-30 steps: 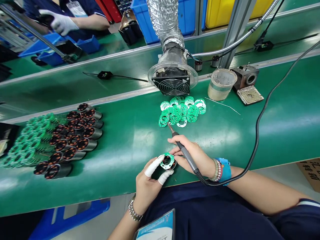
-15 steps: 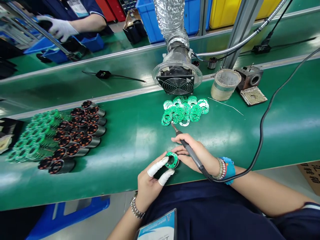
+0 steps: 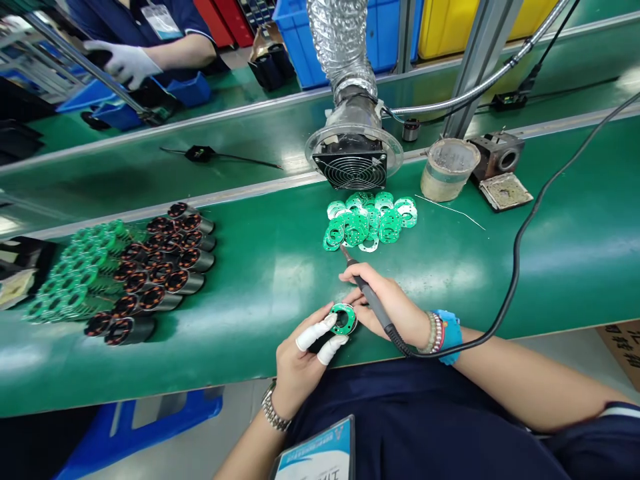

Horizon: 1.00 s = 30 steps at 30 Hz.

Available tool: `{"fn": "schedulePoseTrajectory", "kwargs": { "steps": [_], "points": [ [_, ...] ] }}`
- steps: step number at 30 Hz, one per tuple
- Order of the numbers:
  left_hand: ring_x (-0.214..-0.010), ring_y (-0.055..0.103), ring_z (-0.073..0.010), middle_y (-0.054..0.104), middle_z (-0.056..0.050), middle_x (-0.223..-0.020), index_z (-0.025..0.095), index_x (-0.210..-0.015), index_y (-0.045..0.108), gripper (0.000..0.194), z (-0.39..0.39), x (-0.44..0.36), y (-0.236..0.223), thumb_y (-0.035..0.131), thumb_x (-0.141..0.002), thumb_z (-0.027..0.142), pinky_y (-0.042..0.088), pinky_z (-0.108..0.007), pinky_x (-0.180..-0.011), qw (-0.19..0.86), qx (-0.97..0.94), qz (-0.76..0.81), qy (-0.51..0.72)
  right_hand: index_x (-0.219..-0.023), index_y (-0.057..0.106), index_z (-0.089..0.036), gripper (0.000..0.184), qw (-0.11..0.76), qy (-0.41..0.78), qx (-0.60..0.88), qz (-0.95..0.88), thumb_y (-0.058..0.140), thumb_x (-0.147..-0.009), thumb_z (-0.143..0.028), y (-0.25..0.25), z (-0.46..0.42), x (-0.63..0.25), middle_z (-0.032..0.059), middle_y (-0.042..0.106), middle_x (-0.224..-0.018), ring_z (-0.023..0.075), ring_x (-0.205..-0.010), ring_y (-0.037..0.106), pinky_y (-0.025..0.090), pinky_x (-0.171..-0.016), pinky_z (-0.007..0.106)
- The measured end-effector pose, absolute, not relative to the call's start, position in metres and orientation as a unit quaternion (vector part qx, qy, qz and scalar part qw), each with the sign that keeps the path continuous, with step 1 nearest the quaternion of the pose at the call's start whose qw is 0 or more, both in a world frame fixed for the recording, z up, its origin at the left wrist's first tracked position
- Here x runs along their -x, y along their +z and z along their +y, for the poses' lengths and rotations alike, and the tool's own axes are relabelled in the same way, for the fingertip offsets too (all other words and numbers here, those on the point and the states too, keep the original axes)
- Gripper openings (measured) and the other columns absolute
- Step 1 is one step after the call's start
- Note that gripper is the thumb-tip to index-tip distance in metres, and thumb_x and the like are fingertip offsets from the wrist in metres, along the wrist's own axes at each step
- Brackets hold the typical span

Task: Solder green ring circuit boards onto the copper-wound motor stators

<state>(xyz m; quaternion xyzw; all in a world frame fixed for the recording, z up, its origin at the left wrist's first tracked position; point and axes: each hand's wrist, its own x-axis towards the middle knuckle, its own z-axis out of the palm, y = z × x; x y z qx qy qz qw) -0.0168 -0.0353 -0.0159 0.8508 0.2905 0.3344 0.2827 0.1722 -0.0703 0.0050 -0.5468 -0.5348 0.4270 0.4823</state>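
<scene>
The motor stator point(image 3: 343, 319), topped with a green circuit-board ring, sat in my left hand point(image 3: 300, 353), just over the front edge of the green desk point(image 3: 450, 280). That hand was curled closed around it, with two white finger cots point(image 3: 310, 339) pressed against the ring. My right hand point(image 3: 393, 303) was closed around a soldering iron point(image 3: 370, 297), its fingers just beside the stator and its tip pointing away, near a loose pile of green ring boards point(image 3: 370, 220). Past the pile stood a scratched clear cup point(image 3: 449, 170) with grey residue on its wall (its contents were hard to make out from here). Rows of finished stators point(image 3: 165, 267) lay to the left. Further off were blue bins point(image 3: 300, 27) and a yellow bin point(image 3: 480, 20), their contents hidden, and a co-worker's gloved hand point(image 3: 123, 63).
</scene>
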Motion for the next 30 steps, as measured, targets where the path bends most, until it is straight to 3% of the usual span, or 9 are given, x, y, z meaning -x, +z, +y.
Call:
{"fn": "schedulePoseTrajectory", "kwargs": {
  "steps": [2, 7, 13, 18, 21, 26, 30],
  "points": [
    [-0.099, 0.062, -0.0198, 0.064, -0.009, -0.11, 0.02, -0.105, 0.06, 0.036, -0.036, 0.014, -0.015, 0.069, -0.071, 0.014, 0.052, -0.034, -0.087, 0.263, -0.854, 0.293, 0.339, -0.114, 0.04, -0.022, 0.049, 0.476, 0.412, 0.548, -0.55, 0.048, -0.071, -0.002, 0.007, -0.072, -0.173, 0.0001, 0.064, -0.081, 0.0123, -0.07, 0.065, 0.054, -0.066, 0.024],
    [-0.099, 0.061, -0.0197, 0.062, -0.009, -0.109, 0.019, -0.106, 0.057, 0.032, -0.048, 0.005, -0.013, 0.064, -0.076, 0.019, 0.052, -0.034, -0.086, 0.241, -0.848, 0.319, 0.348, -0.115, 0.044, -0.021, 0.038, 0.461, 0.28, 0.535, -0.651, 0.053, -0.079, -0.01, 0.015, -0.085, -0.174, 0.0066, 0.06, -0.107, 0.0164, -0.096, 0.06, 0.049, -0.084, 0.029],
    [-0.102, 0.057, -0.0227, 0.059, -0.013, -0.112, 0.013, -0.124, 0.043, 0.054, -0.05, 0.009, -0.01, 0.064, -0.075, 0.023, 0.048, -0.039, -0.089, 0.273, -0.835, 0.398, 0.265, -0.113, 0.047, -0.021, 0.033, 0.372, 0.258, 0.528, -0.719, 0.056, -0.082, -0.015, 0.017, -0.087, -0.172, 0.0058, 0.058, -0.1, 0.0165, -0.09, 0.058, 0.049, -0.08, 0.028],
    [-0.076, 0.056, -0.0191, 0.063, -0.006, -0.075, 0.016, -0.084, 0.066, 0.01, -0.03, 0.023, -0.002, 0.058, -0.079, 0.02, 0.048, -0.034, -0.071, 0.299, -0.845, 0.38, 0.229, -0.112, 0.047, -0.021, 0.033, 0.335, 0.266, 0.525, -0.735, 0.056, -0.082, -0.015, 0.02, -0.082, -0.175, 0.0058, 0.059, -0.102, 0.0161, -0.09, 0.059, 0.048, -0.08, 0.028],
    [-0.074, 0.057, -0.0166, 0.064, -0.005, -0.074, 0.017, -0.078, 0.067, 0.009, -0.021, 0.024, 0.003, 0.059, -0.078, 0.022, 0.047, -0.03, -0.071, 0.389, -0.797, 0.384, 0.257, -0.113, 0.046, -0.022, 0.033, 0.327, 0.273, 0.516, -0.743, 0.056, -0.083, -0.017, 0.022, -0.081, -0.178, 0.0058, 0.059, -0.104, 0.0164, -0.093, 0.059, 0.048, -0.082, 0.028],
    [-0.066, 0.057, -0.0126, 0.064, -0.002, -0.071, 0.015, -0.076, 0.064, 0.01, -0.018, 0.01, 0.006, 0.066, -0.07, 0.022, 0.046, -0.025, -0.065, 0.643, -0.574, 0.414, 0.292, -0.116, 0.044, -0.022, 0.037, 0.325, 0.272, 0.523, -0.739, 0.058, -0.082, -0.019, 0.024, -0.081, -0.178, 0.0063, 0.06, -0.107, 0.0166, -0.093, 0.06, 0.049, -0.081, 0.027],
    [-0.059, 0.05, -0.009, 0.058, 0.0, -0.068, 0.012, -0.076, 0.064, 0.015, -0.019, 0.001, 0.008, 0.067, -0.069, 0.025, 0.042, -0.022, -0.059, 0.703, -0.518, 0.404, 0.272, -0.112, 0.047, -0.023, 0.033, 0.36, 0.227, 0.53, -0.733, 0.058, -0.081, -0.019, 0.028, -0.077, -0.173, 0.0047, 0.061, -0.104, 0.0164, -0.094, 0.06, 0.048, -0.081, 0.027]
  ]
}}
